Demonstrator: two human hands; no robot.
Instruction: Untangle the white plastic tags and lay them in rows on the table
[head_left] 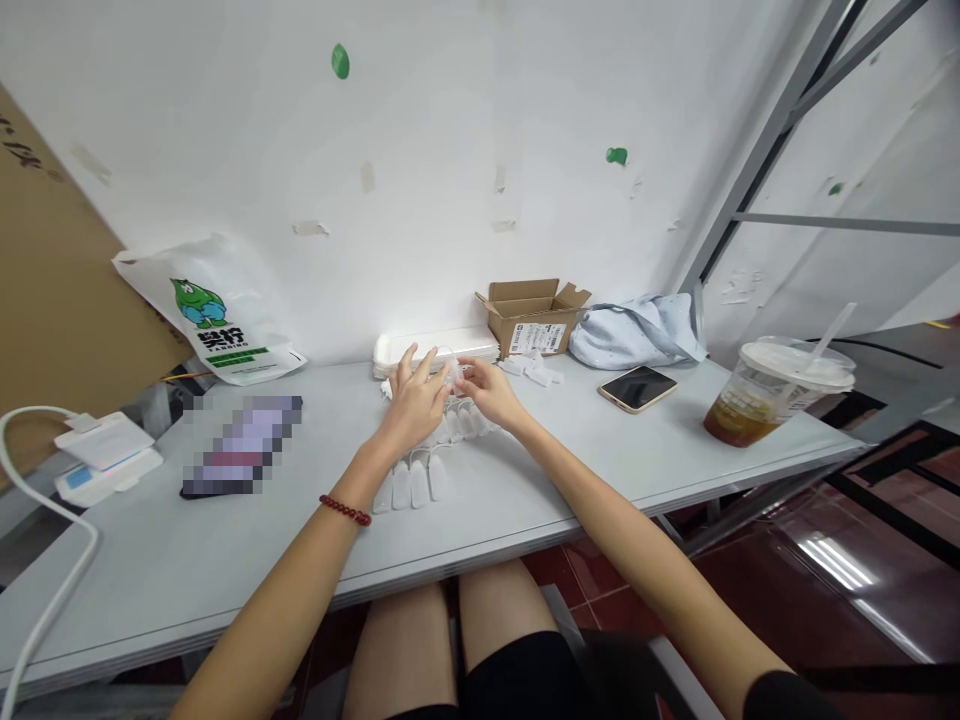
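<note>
A small translucent white piece (452, 372) with a thin loop is held up between my two hands over the middle of the desk. My left hand (412, 398), with a dark red bead bracelet at the wrist, grips it from the left, some fingers raised. From the right, my right hand (487, 390) pinches it with bent fingertips. Under the hands lies a row of similar white pieces (461, 422), partly hidden. Nearer me, several more flat rounded pieces (410, 485) with thin loops lie side by side on the grey desk (495, 510).
Behind my hands stand a white stack (390, 352) and an open cardboard box (529, 315), with loose white pieces (536, 370) before it. To the right are a blue cloth bag (637, 330), a phone (637, 388) and a drink cup (757, 390). A pixelated device (244, 445) and a charger (109, 450) lie left.
</note>
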